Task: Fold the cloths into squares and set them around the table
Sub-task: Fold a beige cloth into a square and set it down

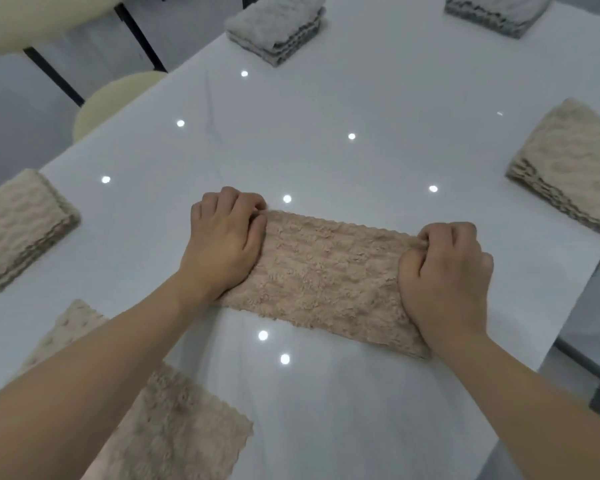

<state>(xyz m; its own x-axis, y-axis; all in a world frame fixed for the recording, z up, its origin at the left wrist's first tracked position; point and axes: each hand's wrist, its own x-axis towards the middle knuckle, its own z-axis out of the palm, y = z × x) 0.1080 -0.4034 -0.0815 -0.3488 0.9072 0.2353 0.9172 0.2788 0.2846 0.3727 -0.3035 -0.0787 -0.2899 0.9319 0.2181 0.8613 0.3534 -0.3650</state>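
Head view: the white surface (326, 98) has open room through its middle, while folded cloths ring its edges. There is a grey stack (276, 27) at the far left edge, another grey stack (496, 12) at the far right corner, a beige stack (568, 168) on the right edge and a beige stack (18, 230) on the left edge. An unfolded beige cloth (174, 424) lies at the near left corner. Centre stage, a long beige strip (326, 271) lies flat. The left hand (226, 237) pinches the strip's left end with curled fingers; the right hand (447, 268) grips its right end the same way. A cream chair (111, 102) sits beyond the left edge.
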